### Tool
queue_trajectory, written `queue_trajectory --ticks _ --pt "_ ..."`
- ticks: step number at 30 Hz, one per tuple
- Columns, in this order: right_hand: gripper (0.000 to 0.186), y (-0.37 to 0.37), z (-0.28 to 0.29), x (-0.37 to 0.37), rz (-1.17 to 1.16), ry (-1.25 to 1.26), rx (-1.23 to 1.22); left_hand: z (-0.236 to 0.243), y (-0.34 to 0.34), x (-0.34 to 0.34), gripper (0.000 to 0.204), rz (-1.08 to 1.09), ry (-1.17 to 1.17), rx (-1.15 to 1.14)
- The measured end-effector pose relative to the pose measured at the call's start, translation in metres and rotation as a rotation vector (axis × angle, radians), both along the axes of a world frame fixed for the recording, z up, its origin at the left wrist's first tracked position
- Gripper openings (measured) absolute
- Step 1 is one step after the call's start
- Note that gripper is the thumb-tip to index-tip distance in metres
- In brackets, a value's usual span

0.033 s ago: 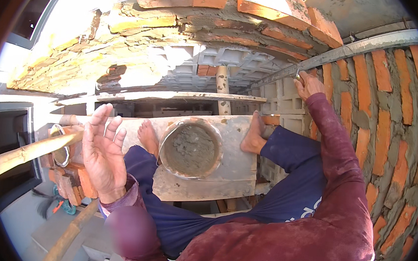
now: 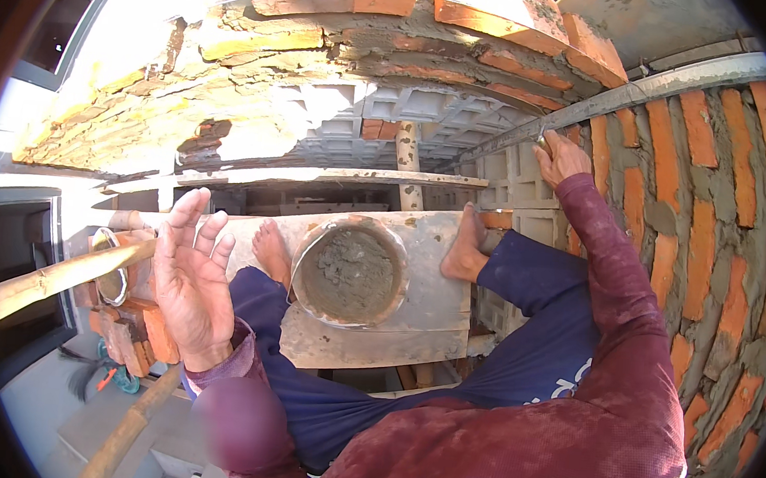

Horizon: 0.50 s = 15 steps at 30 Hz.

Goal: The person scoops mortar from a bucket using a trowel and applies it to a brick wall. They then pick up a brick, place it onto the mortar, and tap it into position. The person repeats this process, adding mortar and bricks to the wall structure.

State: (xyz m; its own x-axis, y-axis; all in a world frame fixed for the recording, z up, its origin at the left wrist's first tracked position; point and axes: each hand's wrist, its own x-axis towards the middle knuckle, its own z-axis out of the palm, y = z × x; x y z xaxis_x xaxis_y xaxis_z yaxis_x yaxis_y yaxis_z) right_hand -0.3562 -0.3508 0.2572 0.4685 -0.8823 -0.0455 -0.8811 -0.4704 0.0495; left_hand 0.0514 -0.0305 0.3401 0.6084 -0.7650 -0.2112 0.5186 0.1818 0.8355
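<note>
My left hand (image 2: 192, 283) is raised at the left, palm showing and fingers spread, with nothing in it. It is nearest to a bamboo pole (image 2: 61, 277). Stretched out to the far right, my right hand (image 2: 563, 160) is closed beside a long, straight, mortar-stained strip (image 2: 660, 88) along the brick wall (image 2: 700, 217). A small light bit shows at its fingers; what they grip is mostly hidden. Between my bare feet a round bucket (image 2: 301, 297) of wet grey mortar (image 2: 351, 270) stands on a board (image 2: 373, 349).
Ahead rises a brick wall (image 2: 263, 44) with rough mortar joints, above grey openwork blocks (image 2: 330, 111). A plank (image 2: 316, 179) and an upright bamboo post (image 2: 408, 156) cross in front. Stacked bricks (image 2: 132, 332) lie at the left, beside another bamboo pole (image 2: 130, 426). Gaps show beyond the board's edges.
My right hand has shifted very slightly left along the strip. My left hand stays raised and open, and the bucket has not moved.
</note>
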Motion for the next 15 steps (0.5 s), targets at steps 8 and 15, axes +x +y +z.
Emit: queue_trajectory --ticks 8,15 --pt "0.029 -0.005 -0.022 0.111 0.111 0.041 0.076 -0.021 -0.009 -0.001 0.037 -0.045 -0.043 0.093" --pt "0.029 0.051 0.066 0.048 -0.016 -0.03 0.039 -0.177 0.004 -0.002 0.05 -0.307 -0.762 0.74"
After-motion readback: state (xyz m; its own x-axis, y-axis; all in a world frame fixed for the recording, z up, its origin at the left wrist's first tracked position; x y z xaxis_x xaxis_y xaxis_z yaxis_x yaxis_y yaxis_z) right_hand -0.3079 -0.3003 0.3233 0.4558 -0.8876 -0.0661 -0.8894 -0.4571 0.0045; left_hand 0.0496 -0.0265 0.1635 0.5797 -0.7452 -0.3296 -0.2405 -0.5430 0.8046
